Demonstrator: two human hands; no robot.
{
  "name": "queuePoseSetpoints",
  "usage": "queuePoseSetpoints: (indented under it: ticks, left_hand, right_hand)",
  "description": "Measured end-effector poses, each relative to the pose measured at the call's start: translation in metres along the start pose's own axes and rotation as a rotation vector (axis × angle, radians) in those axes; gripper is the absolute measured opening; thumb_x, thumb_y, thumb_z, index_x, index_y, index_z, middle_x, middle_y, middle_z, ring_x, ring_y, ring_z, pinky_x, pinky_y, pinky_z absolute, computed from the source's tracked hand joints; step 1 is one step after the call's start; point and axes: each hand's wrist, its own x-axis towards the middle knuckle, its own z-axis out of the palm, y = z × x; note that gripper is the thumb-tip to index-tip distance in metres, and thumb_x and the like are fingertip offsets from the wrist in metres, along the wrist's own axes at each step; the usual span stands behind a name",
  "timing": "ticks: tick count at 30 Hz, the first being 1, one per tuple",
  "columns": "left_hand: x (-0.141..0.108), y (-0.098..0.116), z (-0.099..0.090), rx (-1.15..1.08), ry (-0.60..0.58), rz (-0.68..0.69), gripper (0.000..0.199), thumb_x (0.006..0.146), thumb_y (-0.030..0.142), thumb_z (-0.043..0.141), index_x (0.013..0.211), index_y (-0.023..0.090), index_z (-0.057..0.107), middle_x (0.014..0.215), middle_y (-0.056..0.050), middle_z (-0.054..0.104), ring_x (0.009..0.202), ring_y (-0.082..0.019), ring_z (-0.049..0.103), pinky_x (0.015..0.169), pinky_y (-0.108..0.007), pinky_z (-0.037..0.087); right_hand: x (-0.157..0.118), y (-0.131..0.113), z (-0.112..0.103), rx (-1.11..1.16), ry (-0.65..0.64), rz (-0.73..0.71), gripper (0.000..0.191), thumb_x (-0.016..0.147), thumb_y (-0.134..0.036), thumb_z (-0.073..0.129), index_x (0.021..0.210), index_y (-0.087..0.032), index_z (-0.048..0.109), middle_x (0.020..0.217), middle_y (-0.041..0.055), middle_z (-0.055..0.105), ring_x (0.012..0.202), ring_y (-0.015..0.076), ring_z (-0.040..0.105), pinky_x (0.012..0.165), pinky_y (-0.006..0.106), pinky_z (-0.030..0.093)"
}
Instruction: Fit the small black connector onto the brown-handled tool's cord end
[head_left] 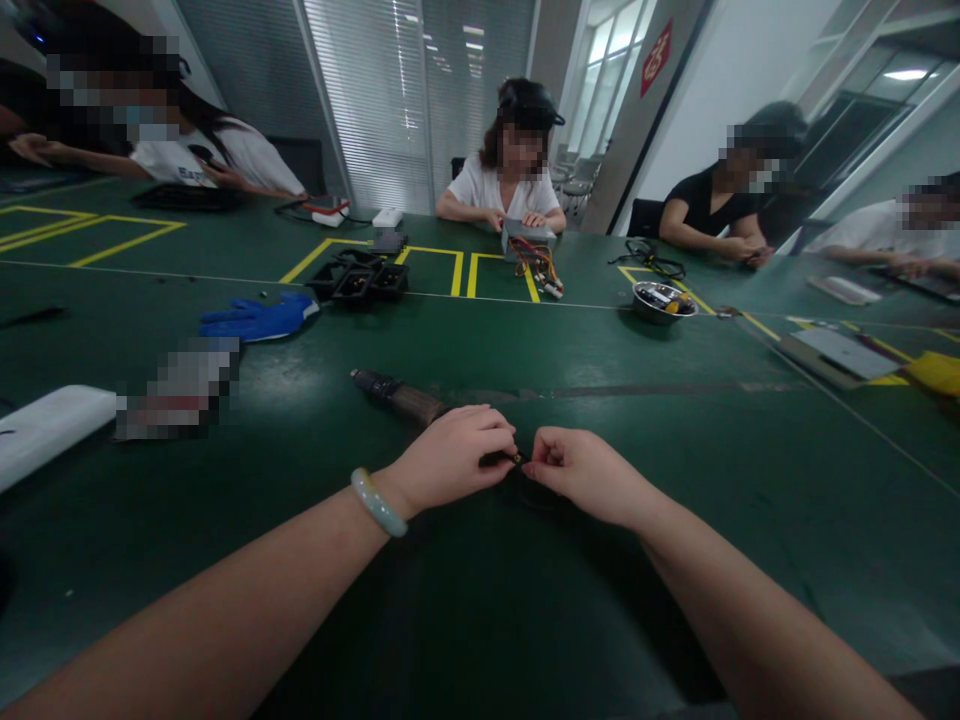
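Observation:
Over the green table, my left hand (461, 452), with a pale green bangle (379, 503) at the wrist, is closed on a small dark part (517, 458) that shows a gold-coloured spot. Most of this part is hidden by the fingers, so its kind cannot be told. My right hand (585, 470) is closed in a pinch at the part's right end; what lies between those fingertips is too small to make out. Just beyond my left hand lies a powered screwdriver (401, 398) with a dark tip and brownish grip, its rear end hidden behind the hand.
At left lie a blue glove (259, 318), a blurred-out flat object (184, 388) and a white device (56, 430). Farther off are black trays (360, 278) and a metal bowl (664, 302) of small parts. Across the table a person handles a grey box (529, 240) with coloured wires; other people sit around.

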Motion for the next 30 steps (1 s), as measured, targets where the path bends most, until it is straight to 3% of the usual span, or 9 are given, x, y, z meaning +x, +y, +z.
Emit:
queuePoseSetpoints:
  ticks: [6, 17, 22, 25, 27, 30]
  left_hand:
    - [0.000, 0.001, -0.001, -0.015, -0.004, -0.016, 0.010, 0.084, 0.022, 0.060, 0.092, 0.021, 0.065, 0.105, -0.003, 0.063, 0.102, -0.017, 0.057, 0.098, -0.037, 0.043]
    - [0.001, 0.001, -0.001, -0.010, -0.013, -0.024, 0.012, 0.083, 0.023, 0.061, 0.095, 0.021, 0.065, 0.108, -0.003, 0.062, 0.105, -0.018, 0.056, 0.100, -0.037, 0.042]
    - [0.001, 0.002, -0.002, -0.031, -0.031, -0.026, 0.016, 0.085, 0.024, 0.059, 0.100, 0.021, 0.062, 0.108, -0.003, 0.062, 0.106, -0.018, 0.055, 0.102, -0.038, 0.041]
    - [0.001, 0.003, -0.005, -0.045, -0.038, -0.036, 0.024, 0.085, 0.024, 0.059, 0.109, 0.023, 0.058, 0.108, -0.002, 0.061, 0.107, -0.018, 0.054, 0.102, -0.038, 0.041]
    - [0.000, 0.004, -0.005, -0.048, -0.036, -0.043, 0.029, 0.084, 0.024, 0.060, 0.113, 0.023, 0.056, 0.109, -0.002, 0.061, 0.108, -0.018, 0.054, 0.103, -0.038, 0.040]
    - [-0.001, 0.005, -0.005, -0.035, -0.023, -0.048, 0.032, 0.082, 0.024, 0.060, 0.113, 0.022, 0.055, 0.110, -0.002, 0.060, 0.109, -0.018, 0.053, 0.108, -0.038, 0.037]
  right_hand:
    - [-0.003, -0.008, 0.003, -0.110, 0.061, -0.045, 0.014, 0.086, -0.026, 0.061, 0.074, -0.020, 0.056, 0.064, -0.0048, 0.057, 0.056, 0.0096, 0.049, 0.050, 0.022, 0.027]
    - [0.001, -0.006, 0.009, -0.038, 0.109, 0.019, 0.016, 0.087, -0.029, 0.059, 0.075, -0.020, 0.054, 0.064, -0.0050, 0.056, 0.057, 0.0101, 0.049, 0.049, 0.022, 0.028]
    - [0.008, 0.005, 0.007, 0.057, 0.021, 0.118, 0.020, 0.088, -0.037, 0.060, 0.081, -0.019, 0.054, 0.066, -0.0032, 0.058, 0.057, 0.0112, 0.051, 0.047, 0.021, 0.029]
    - [0.010, 0.009, 0.006, 0.144, -0.032, 0.172, 0.021, 0.091, -0.037, 0.057, 0.101, -0.019, 0.054, 0.070, -0.0017, 0.061, 0.059, 0.0123, 0.054, 0.047, 0.021, 0.031]
    - [0.011, 0.010, 0.006, 0.164, -0.049, 0.140, 0.025, 0.092, -0.037, 0.056, 0.109, -0.019, 0.054, 0.076, -0.0002, 0.063, 0.063, 0.0126, 0.056, 0.050, 0.021, 0.033]
    - [0.011, 0.011, 0.007, 0.156, -0.088, 0.082, 0.022, 0.095, -0.037, 0.051, 0.104, -0.018, 0.058, 0.077, 0.0009, 0.062, 0.064, 0.0121, 0.055, 0.052, 0.021, 0.034]
